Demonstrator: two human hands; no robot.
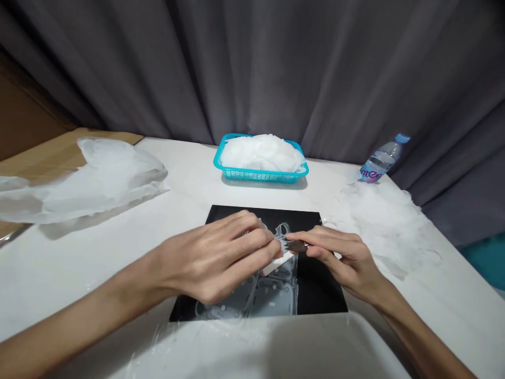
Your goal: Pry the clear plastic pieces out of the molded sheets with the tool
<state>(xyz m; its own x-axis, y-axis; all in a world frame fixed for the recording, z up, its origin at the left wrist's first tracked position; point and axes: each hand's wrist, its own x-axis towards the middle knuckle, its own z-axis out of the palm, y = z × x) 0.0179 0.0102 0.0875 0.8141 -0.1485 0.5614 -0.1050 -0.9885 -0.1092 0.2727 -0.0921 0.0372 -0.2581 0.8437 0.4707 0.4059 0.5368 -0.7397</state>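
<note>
On the white table lies a black mat (321, 289) with clear plastic pieces (272, 297) on it. My left hand (224, 255) is over the mat's left part, its fingers bent and closed around a small white strip (277, 263) that sticks out below the fingertips. From the right, my right hand (341, 255) pinches a small dark pointed tool (296, 246), its tip turned left towards the left fingertips. A clear ring-shaped piece (282, 229) shows just above the tool. What else the left fingers cover is hidden.
A blue basket (260, 175) heaped with white translucent pieces stands behind the mat. At the right are a water bottle (381, 159) and a pile of clear scraps (379, 221). A white plastic bag (98, 181) lies at the left, partly over cardboard (55, 156).
</note>
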